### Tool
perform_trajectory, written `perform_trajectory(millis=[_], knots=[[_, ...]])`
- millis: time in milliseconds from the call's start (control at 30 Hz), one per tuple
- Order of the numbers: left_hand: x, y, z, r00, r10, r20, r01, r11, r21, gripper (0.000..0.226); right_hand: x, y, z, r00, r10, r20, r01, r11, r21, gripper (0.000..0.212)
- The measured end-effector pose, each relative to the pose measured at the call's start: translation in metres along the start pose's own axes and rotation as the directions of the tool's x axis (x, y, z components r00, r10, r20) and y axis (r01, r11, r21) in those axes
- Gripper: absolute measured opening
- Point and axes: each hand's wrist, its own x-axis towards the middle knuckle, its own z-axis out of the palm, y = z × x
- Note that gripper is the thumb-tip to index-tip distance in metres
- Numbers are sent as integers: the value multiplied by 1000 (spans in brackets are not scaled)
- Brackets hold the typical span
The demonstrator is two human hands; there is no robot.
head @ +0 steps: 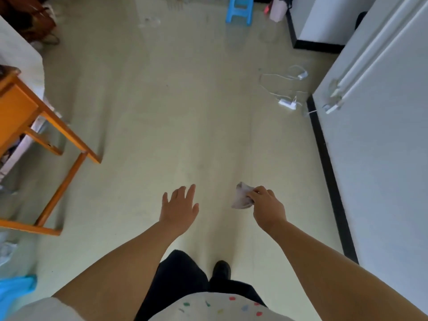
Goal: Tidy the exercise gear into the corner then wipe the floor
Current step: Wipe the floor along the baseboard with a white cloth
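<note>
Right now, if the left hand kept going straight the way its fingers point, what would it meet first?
Probably only bare floor: the left hand points ahead over open floor. The blue stool stands far beyond; depth is unclear.

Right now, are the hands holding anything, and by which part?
The right hand pinches a crumpled pale cloth by its near edge, fingers curled round it. The left hand is spread open, holding nothing.

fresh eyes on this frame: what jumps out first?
Two bare arms reach out over the pale floor at bottom centre: the left hand is spread open and empty, the right hand pinches a crumpled whitish cloth. An orange wooden table frame juts in at the left edge. A white power strip with loose cables lies by the right wall, and a blue plastic stool stands at top centre.
</note>
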Motion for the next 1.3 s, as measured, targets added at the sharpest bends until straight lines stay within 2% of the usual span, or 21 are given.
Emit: perform_trajectory(millis=[200,467,633,800,900,1133,1300], knots=[[119,-11,-36,999,-10,32,11,1000,-17,58,122,-7,-22,998,-45,42,45,999,-4,45],[310,-57,-123,999,33,10,-34,999,31,58,306,-30,-82,996,79,32,-81,994,75,57],[407,-70,-168,997,68,40,-71,995,68,57,390,-39,-114,991,131,32,-133,985,111,55],[509,-40,-195,984,153,93,-160,985,63,57,477,-10,-140,984,174,40,-178,975,134,54],[585,-13,-216,981,179,77,-185,979,90,56,546,23,-162,982,187,23,-189,973,131,53],[746,60,-295,991,134,17,-134,991,22,56,701,106,-245,983,183,15,-183,978,102,54],[836,84,-338,993,118,-4,-117,993,20,54,810,132,-301,991,134,-16,-131,987,95,52]])
